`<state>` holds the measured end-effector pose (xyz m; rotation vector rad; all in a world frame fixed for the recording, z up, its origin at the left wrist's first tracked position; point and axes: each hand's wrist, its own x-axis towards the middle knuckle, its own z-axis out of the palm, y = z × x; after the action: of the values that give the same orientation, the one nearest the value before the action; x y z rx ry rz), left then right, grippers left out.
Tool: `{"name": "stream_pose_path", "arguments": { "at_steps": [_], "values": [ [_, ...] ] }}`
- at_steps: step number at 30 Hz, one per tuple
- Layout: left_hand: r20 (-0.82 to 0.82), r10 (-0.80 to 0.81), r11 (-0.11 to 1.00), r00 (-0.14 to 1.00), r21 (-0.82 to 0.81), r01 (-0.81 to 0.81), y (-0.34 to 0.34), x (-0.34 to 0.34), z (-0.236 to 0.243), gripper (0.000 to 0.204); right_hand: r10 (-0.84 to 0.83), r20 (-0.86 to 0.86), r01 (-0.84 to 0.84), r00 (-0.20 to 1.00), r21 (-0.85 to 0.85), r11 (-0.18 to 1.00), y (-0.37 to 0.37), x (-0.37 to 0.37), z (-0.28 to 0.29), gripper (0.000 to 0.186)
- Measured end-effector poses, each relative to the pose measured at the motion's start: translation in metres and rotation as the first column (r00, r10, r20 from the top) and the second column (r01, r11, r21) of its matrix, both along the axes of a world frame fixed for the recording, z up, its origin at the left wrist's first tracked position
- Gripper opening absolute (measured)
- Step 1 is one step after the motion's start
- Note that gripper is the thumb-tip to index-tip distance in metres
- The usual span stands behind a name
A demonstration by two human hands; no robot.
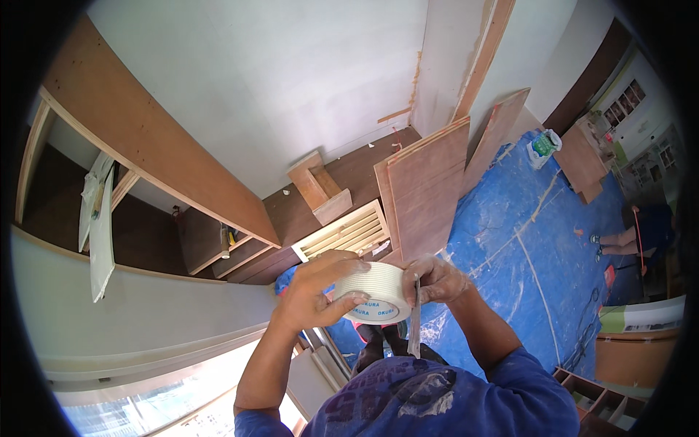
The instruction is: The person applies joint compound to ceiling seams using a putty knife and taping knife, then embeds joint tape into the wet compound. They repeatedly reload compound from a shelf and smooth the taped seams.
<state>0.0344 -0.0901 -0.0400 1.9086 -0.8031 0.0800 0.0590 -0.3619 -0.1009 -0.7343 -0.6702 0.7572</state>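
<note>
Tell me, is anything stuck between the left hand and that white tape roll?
Nothing that I can see: the left hand is right on the white tape roll, its fingers over the top and its thumb against the near side.

Left hand [314, 288] gripping white tape roll [377, 280], thumb across its near face. Right hand [437, 281] at roll's right edge, pinching thin grey strip [415, 331] extending below fingers. Slatted wooden frame [349, 230] beyond left hand; brown boards [429, 193] leaning beyond right hand. Blue sheet [502, 269] right of right hand, white-green bucket [543, 147] farther off.
</note>
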Motion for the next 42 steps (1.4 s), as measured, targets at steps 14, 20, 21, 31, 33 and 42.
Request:
{"name": "stream_pose_path", "arguments": {
  "at_steps": [14,20,21,31,33,42],
  "values": [
    [-0.373,0.506,0.735,0.777,-0.285,-0.615,-0.008,-0.022,-0.062,0.04,-0.104,-0.085,0.101,0.991,-0.04,0.994,0.028,-0.004,-0.006,0.032],
    [0.096,0.253,0.967,0.963,-0.041,-0.25,0.009,-0.015,-0.02,0.03,-0.167,0.058,0.175,0.984,-0.159,0.972,0.031,0.004,0.001,0.031],
    [0.208,0.128,0.988,0.97,0.056,-0.142,0.013,-0.013,-0.013,0.034,-0.112,0.051,0.12,0.992,-0.195,0.973,0.03,0.006,0.006,0.029],
    [-0.076,0.591,0.759,0.803,-0.284,-0.586,0.011,-0.025,-0.066,0.029,0.02,0.088,-0.005,0.996,-0.167,0.986,0.042,-0.004,0.003,0.026],
    [-0.161,0.583,0.73,0.797,-0.327,-0.6,0.005,-0.03,-0.072,0.03,0.016,0.08,-0.004,0.997,-0.153,0.988,0.045,-0.008,0.009,0.025],
    [0.257,0.172,0.984,0.951,-0.001,-0.177,0.027,-0.022,-0.033,0.054,0.105,0.018,-0.097,0.994,-0.252,0.963,0.045,-0.005,0.0,0.025]
  ]
}}
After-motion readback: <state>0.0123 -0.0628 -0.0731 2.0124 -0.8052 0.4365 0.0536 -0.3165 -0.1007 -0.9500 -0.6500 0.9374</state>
